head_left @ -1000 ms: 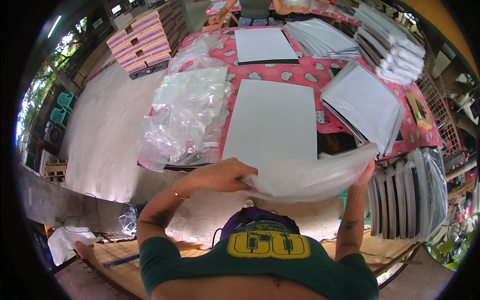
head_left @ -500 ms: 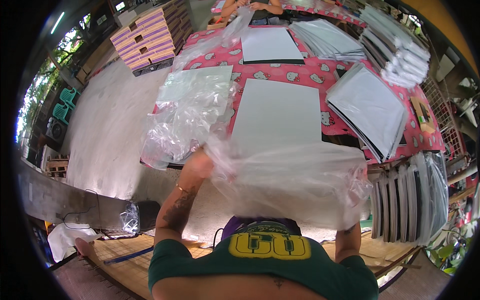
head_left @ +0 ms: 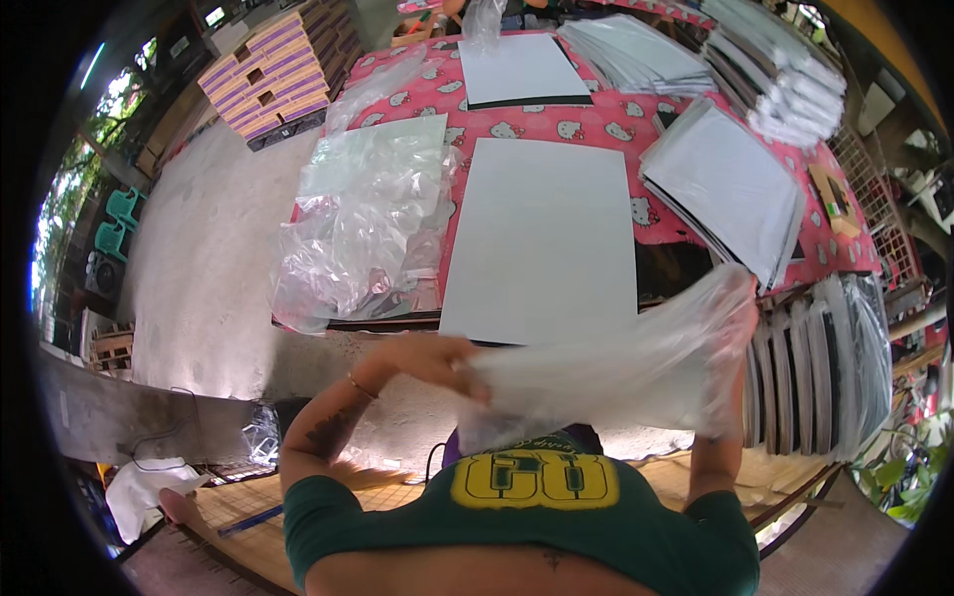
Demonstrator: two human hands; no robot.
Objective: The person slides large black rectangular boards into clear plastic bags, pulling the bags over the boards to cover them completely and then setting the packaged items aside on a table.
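A clear plastic bag stretches between my two hands in front of my chest. My left hand is at its left end, the fingers bent and closed at the film, slightly blurred. My right hand holds up the other end, higher and farther right; the film covers much of it, so its fingers show only in part. Beyond the bag, a large white sheet lies flat at the table's near edge. To its left is a heap of crumpled clear plastic bags, over a pale sheet.
Bagged sheets lie in a stack on the right of the pink table; more bagged bundles stand upright below it. Across the table, another person's arms are near a white sheet. Boxes are piled at the far left.
My right hand has risen and moved right, pulling the bag away from the white sheet. My left hand has come down and toward the middle. The near part of the sheet is now uncovered.
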